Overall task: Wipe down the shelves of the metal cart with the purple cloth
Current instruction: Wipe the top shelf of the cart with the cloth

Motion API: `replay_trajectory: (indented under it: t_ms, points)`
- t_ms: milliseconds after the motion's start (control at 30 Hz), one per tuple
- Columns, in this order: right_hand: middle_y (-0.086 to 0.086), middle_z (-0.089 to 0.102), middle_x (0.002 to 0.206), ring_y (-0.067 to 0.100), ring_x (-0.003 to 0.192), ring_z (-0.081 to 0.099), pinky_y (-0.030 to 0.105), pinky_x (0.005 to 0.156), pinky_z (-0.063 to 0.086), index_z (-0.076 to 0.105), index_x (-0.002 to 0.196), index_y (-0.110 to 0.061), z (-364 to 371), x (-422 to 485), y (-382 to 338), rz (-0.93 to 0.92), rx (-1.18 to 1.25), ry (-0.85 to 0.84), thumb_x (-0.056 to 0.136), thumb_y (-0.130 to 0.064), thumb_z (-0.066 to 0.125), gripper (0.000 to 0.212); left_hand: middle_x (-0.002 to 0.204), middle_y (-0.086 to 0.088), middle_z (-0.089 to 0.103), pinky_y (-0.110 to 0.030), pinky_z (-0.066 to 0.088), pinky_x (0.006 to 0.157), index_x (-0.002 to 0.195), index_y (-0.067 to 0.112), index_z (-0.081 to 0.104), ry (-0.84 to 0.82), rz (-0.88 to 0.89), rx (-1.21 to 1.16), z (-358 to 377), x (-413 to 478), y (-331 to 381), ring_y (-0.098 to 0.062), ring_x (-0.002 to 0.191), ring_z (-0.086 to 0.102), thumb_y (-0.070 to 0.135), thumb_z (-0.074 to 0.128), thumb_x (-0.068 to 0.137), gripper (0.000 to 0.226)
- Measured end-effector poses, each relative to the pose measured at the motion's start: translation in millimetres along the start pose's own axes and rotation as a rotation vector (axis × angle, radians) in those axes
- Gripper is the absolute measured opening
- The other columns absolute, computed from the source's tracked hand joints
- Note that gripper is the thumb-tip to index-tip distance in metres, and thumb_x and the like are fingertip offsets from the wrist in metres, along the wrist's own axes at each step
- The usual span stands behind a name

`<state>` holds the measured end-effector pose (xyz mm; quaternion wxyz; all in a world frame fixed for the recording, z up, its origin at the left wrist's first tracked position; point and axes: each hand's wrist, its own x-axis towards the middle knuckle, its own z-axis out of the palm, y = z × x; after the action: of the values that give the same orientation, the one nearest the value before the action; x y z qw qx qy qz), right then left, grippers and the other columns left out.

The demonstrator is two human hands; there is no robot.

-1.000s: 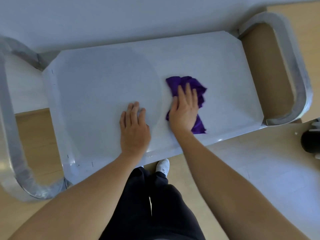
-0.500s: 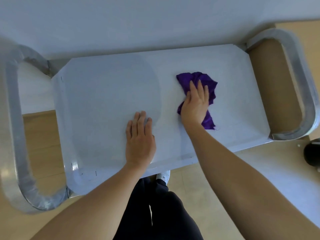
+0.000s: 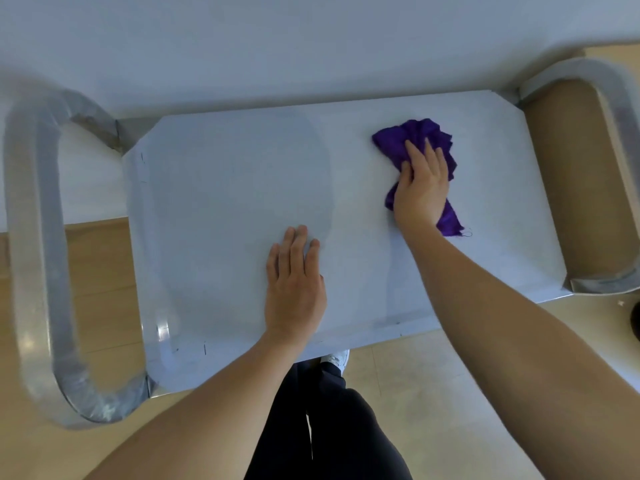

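While the person leans over the cart, the left hand (image 3: 294, 285) lies nearest them, flat and empty with fingers together, palm pressed on the top shelf (image 3: 225, 202) close to its near edge, apparently just steadying the cart. Beyond it and off to its right, the right hand (image 3: 420, 188) presses down on the purple cloth (image 3: 412, 136), fingers spread over the bunched fabric rather than closed around it. The cloth runs lengthwise from a tail just behind the wrist to a crumpled mass past the fingertips, pointing toward the shelf's far edge. The wiping hand is plainly the one on the cloth; unwiped shelf seems to lie farther right, toward the tubular handle (image 3: 620, 133) at that end.
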<state>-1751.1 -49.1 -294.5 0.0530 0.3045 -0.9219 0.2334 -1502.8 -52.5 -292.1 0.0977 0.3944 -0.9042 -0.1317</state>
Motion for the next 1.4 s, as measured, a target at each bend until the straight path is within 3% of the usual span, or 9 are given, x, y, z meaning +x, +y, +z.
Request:
replay_trajectory:
  t_ms: [67,200,333,400,567,767,900,1233,1400]
  points:
    - [0.013,0.056,0.137,0.037,0.132,0.042,0.045,0.11,0.037,0.063,0.126,-0.015,11.3,-5.1,-25.7,-0.005,0.003,0.035,0.092,-0.011,0.05,0.037,0.146,-0.019,0.045,-0.053,0.032,0.112,0.129,0.003,0.055,-0.006,-0.001,0.004,0.5,0.3,0.1,-0.034,0.14,0.038,0.007,0.035,0.089,0.046]
    - [0.009,0.061,0.131,0.033,0.124,0.051,0.045,0.105,0.041,0.065,0.122,-0.017,39.5,-33.9,-89.3,-0.5,0.029,-0.129,0.081,-0.001,0.06,0.045,0.148,-0.019,0.043,-0.052,0.03,0.114,0.129,0.003,0.054,-0.016,-0.001,0.013,0.0,-0.6,1.8,-0.034,0.142,0.036,0.006,0.039,0.089,0.044]
    - [0.006,0.058,0.135,0.035,0.123,0.052,0.048,0.098,0.046,0.063,0.126,-0.022,35.8,-25.1,-94.1,-0.612,0.067,-0.212,0.093,-0.022,0.056,0.034,0.149,-0.019,0.041,-0.052,0.029,0.115,0.13,0.002,0.053,-0.025,0.001,0.008,-1.5,-0.9,3.0,-0.034,0.143,0.034,0.006,0.039,0.09,0.043]
    - [0.005,0.057,0.137,0.033,0.125,0.051,0.044,0.103,0.043,0.063,0.126,-0.025,31.0,-6.3,-73.9,-0.515,0.052,-0.151,0.094,-0.029,0.053,0.034,0.149,-0.018,0.042,-0.052,0.03,0.114,0.13,0.003,0.054,-0.02,0.002,0.001,-1.0,-0.7,3.1,-0.034,0.142,0.035,0.005,0.041,0.089,0.044]
    - [0.001,0.037,0.153,0.031,0.145,0.024,0.045,0.117,0.024,0.05,0.138,-0.029,29.8,5.2,-66.9,-0.157,-0.018,-0.185,0.1,-0.031,0.04,0.039,0.148,-0.018,0.043,-0.052,0.03,0.114,0.129,0.003,0.054,-0.004,0.003,-0.008,1.7,-0.7,1.6,-0.034,0.142,0.035,0.003,0.045,0.088,0.043]
    - [0.004,0.051,0.143,0.037,0.137,0.039,0.048,0.106,0.037,0.058,0.132,-0.025,47.4,-23.5,-120.8,-0.5,0.066,-0.296,0.094,-0.025,0.053,0.038,0.149,-0.019,0.041,-0.052,0.03,0.114,0.131,0.002,0.053,-0.031,-0.003,0.017,0.5,-1.4,1.8,-0.033,0.143,0.034,0.005,0.042,0.089,0.044]
    - [0.001,0.052,0.143,0.03,0.138,0.04,0.045,0.111,0.035,0.057,0.133,-0.025,42.1,-19.4,-106.8,-0.537,0.076,-0.295,0.098,-0.029,0.047,0.036,0.148,-0.019,0.043,-0.052,0.031,0.113,0.131,0.003,0.054,-0.033,-0.006,0.018,-1.7,-0.1,2.9,-0.033,0.142,0.035,0.007,0.037,0.089,0.045]
    - [0.0,0.044,0.149,0.024,0.142,0.031,0.042,0.113,0.031,0.049,0.138,-0.031,-14.0,0.0,8.6,-0.177,-0.029,-0.258,0.101,-0.033,0.04,0.038,0.145,-0.019,0.045,-0.052,0.034,0.111,0.13,0.004,0.053,-0.03,0.003,0.055,-3.7,1.8,3.5,-0.035,0.139,0.039,0.009,0.036,0.088,0.045]
    - [-0.001,0.041,0.151,0.024,0.144,0.029,0.044,0.113,0.032,0.046,0.14,-0.031,-33.1,-2.4,34.5,-0.152,-0.08,-0.282,0.102,-0.032,0.038,0.039,0.137,-0.019,0.052,-0.05,0.037,0.107,0.122,0.004,0.059,-0.039,0.037,0.109,-12.1,0.9,-0.4,-0.036,0.132,0.047,0.008,0.039,0.086,0.041]
